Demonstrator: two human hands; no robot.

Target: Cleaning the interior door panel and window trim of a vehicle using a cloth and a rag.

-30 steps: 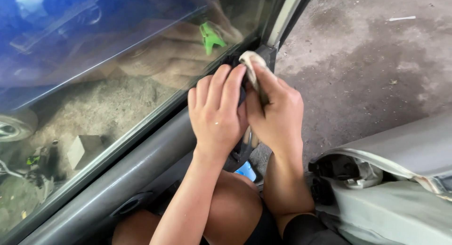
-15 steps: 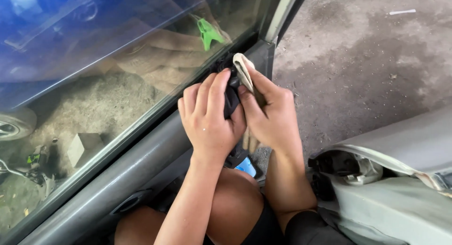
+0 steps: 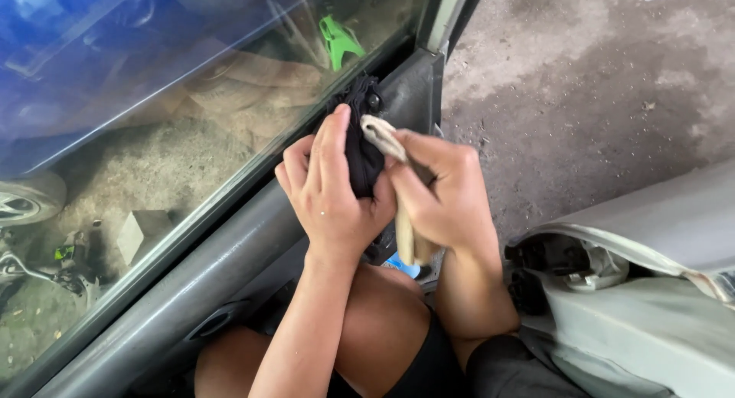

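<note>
My left hand (image 3: 329, 203) grips a black, crumpled piece (image 3: 360, 149) against the top of the car door, just under the window's rear corner. Touching it on the right, my right hand (image 3: 448, 195) is closed around a pale beige handle-like tool (image 3: 404, 243). The tool's upper end rests against the black piece and its lower end sticks out below my fist. Both forearms come up from my lap, over my bare knee.
The grey inner door panel (image 3: 207, 272) with a handle recess (image 3: 214, 321) runs from lower left to the window glass (image 3: 153, 138). A green clip (image 3: 337, 42) shows through the glass. Rough concrete ground (image 3: 597, 84) lies beyond the door. A grey car panel (image 3: 651, 237) sits at right.
My left hand has turned and slipped down off the black piece, so more of it shows. The beige tool's top end now leans left against it. Both hands stayed at the door corner.
</note>
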